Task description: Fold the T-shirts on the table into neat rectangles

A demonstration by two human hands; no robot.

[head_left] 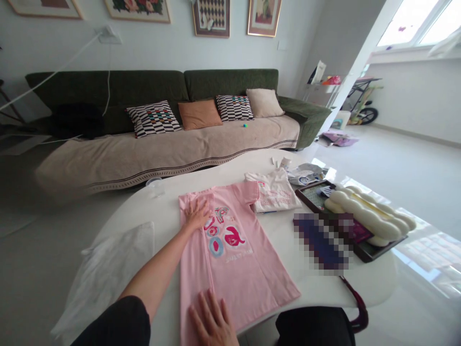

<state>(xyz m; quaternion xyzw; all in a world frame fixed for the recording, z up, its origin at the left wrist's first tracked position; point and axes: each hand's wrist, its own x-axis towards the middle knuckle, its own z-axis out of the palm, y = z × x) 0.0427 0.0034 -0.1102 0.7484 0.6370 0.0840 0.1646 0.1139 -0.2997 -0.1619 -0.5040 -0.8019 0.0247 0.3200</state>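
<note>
A pink T-shirt (pixel 248 283) with a pink, red and blue printed design lies spread on a white table. Its left side is folded inward in a long strip that partly covers the print; the right sleeve sticks out. My left hand (pixel 197 214) rests open on the upper part of this strip, fingers spread. Closer to me, my right hand (pixel 214 321) lies flat across the lower part, its fingers stretched out and its wrist cut off by the frame edge. Touching the pink sleeve is a folded white T-shirt (pixel 275 192) with pink print.
A clear plastic bag (pixel 111 269) lies left on the white table (pixel 165 206), near a clear cup (pixel 156 186). At right are a dark tray (pixel 367 257) with a cream puffy object (pixel 370 214), a blurred-out dark item (pixel 320 242) and crumpled packaging (pixel 308 174). Behind stands a green sofa (pixel 230 79).
</note>
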